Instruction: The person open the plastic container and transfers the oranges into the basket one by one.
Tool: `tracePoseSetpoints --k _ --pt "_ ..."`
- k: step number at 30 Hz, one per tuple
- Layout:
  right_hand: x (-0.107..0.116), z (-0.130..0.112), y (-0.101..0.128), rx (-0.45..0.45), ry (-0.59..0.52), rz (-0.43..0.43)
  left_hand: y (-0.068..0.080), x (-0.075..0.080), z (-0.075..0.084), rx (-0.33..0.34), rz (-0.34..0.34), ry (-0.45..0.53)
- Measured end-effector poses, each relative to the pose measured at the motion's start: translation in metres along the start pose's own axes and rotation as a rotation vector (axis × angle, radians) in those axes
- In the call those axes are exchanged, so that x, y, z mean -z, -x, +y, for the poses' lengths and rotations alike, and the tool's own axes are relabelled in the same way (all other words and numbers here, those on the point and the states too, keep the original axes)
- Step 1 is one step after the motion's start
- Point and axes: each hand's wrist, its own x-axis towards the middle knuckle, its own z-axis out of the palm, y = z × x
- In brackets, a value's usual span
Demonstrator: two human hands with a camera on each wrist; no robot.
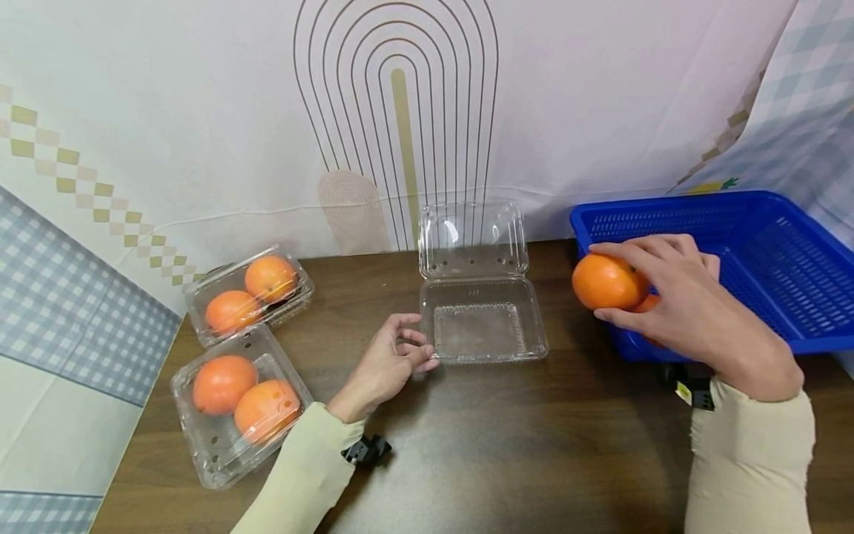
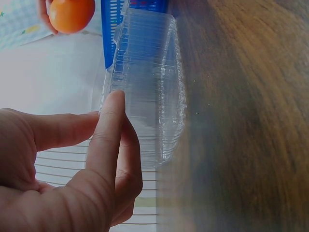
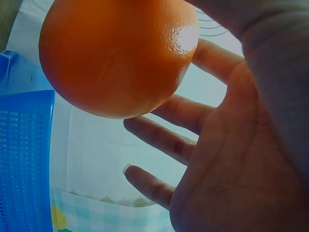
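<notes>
Head view has the right hand [image 1: 680, 289] holding a bright orange [image 1: 603, 282], and it's a neat pinch: thumb on the near side, fingers across the top. Where's the fruit? Right at the fingertips, well out from the palm, beside the left end of the blue basket [image 1: 667, 201]. Right wrist view backs that up, with the little finger standing clear of the skin. Looks a fair handful, I'd judge: firm, moderately weighty, smooth and glossy enough to slide, and liable to bruise if dropped. Best hold is round its widest part, fingers spread, no hard squeeze. A second orange patch [image 1: 647, 303] peeks out beneath the hand; whether held or resting, I can't tell.

Over to the left hand [image 1: 390, 363], pinching the left rim of the open clear container [image 1: 477, 326], near its front corner. Thin, light plastic, by the look of it, springy and quick to skid or crumple, so a gentle rim hold suits it.
</notes>
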Motion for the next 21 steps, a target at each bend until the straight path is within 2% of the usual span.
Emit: tracePoseSetpoints --k 21 --pt "0.0023 0.0048 0.0022 -0.024 -0.009 -0.009 0.0004 0.0 0.0 0.002 -0.002 0.0"
